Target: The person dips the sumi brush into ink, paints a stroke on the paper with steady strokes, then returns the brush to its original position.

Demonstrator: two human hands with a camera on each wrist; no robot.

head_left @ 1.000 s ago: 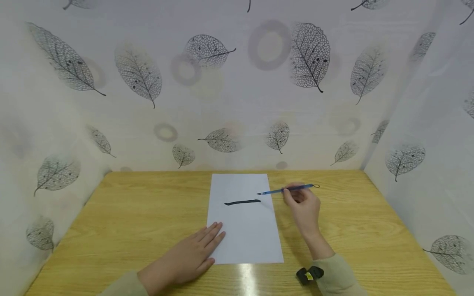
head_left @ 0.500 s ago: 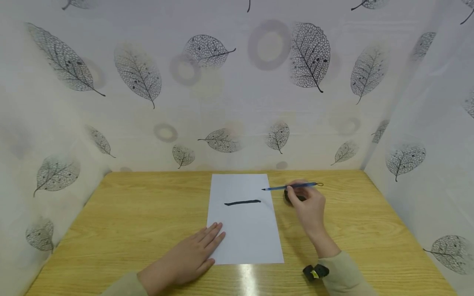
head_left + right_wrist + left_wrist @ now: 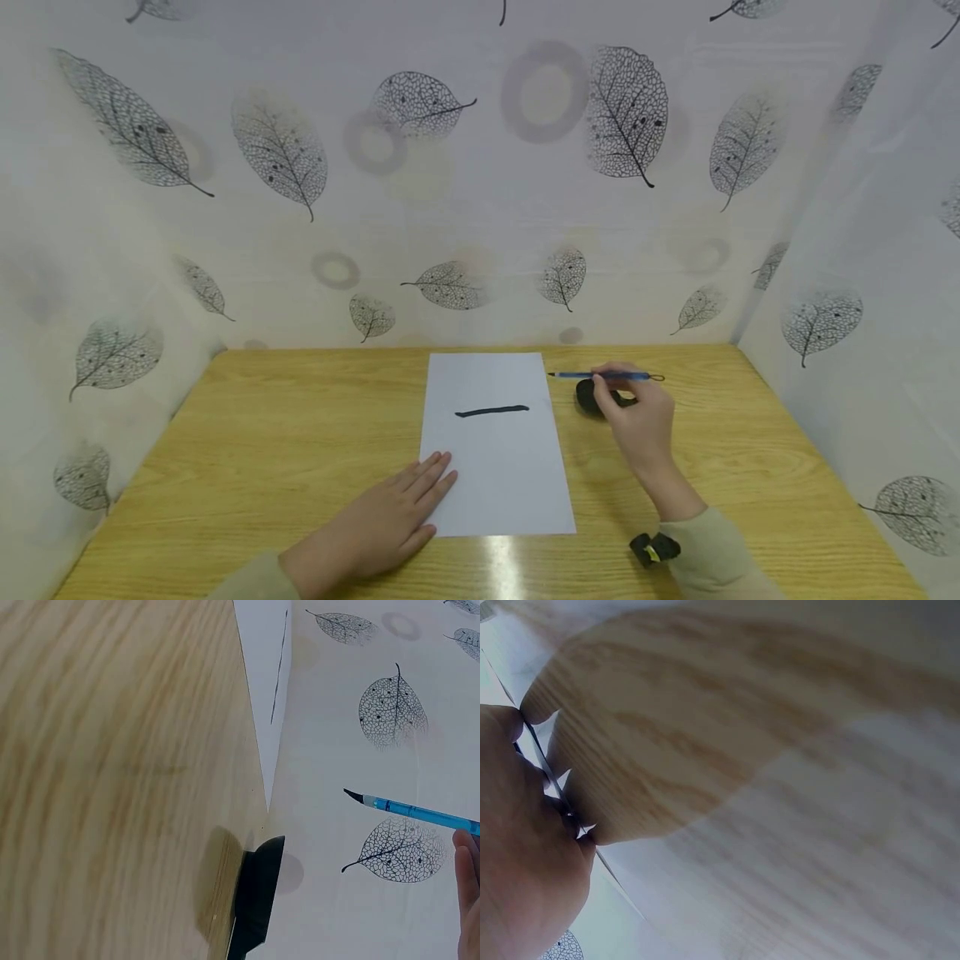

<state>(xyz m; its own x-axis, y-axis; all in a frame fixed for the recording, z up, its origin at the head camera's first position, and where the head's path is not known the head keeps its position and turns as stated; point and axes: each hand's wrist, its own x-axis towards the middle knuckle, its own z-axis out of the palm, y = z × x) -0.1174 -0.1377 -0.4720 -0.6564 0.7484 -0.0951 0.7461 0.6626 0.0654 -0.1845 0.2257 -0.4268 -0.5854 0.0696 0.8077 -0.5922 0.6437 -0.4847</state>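
Observation:
A sheet of white paper [image 3: 495,483] lies on the table, bearing one black, nearly horizontal brush stroke [image 3: 492,411]. My left hand [image 3: 386,517] rests flat with straight fingers on the paper's lower left edge; its wrist view shows the hand [image 3: 532,832] at the left side. To the right of the sheet, my right hand [image 3: 641,417] pinches a blue writing brush [image 3: 573,375] held nearly level. The dark brush tip [image 3: 353,796] points left, just off the paper's right edge. Below the brush sits a small black dish [image 3: 587,400], partly hidden by the right hand.
The wooden table [image 3: 300,408] extends to both sides of the paper. Pale leaf-patterned cloth [image 3: 480,208] closes off the back and both sides. A black strapped device [image 3: 654,550] is at the right wrist.
The right hand has moved right and slightly away with the brush, whose tip has left the space over the paper. More of the black dish now shows. The left hand stays put.

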